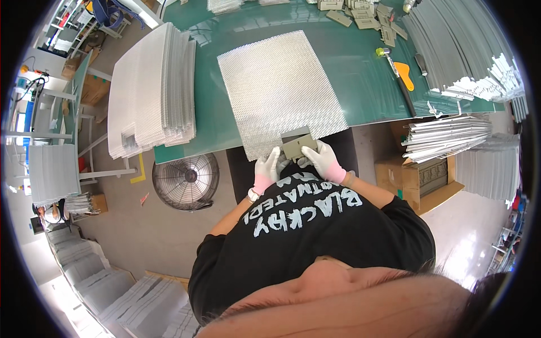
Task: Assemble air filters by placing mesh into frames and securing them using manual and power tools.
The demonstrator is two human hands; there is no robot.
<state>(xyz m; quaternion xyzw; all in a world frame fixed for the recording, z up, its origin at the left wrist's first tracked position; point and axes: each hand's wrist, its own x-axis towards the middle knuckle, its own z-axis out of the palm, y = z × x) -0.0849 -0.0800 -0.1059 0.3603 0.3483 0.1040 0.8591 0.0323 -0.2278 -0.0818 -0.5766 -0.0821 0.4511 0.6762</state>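
A silver expanded-metal mesh sheet lies flat on the green table, its near edge overhanging the table's front. Both my hands wear white gloves with pink cuffs. My left hand and my right hand together grip a small grey rectangular plate at a notch in the mesh sheet's near edge. The plate sits between the two hands, touching the mesh.
A tall stack of mesh sheets fills the table's left end. A mallet with an orange scraper lies right of the sheet. Grey metal strips pile at the right, small grey plates at the back. A floor fan stands below the table edge.
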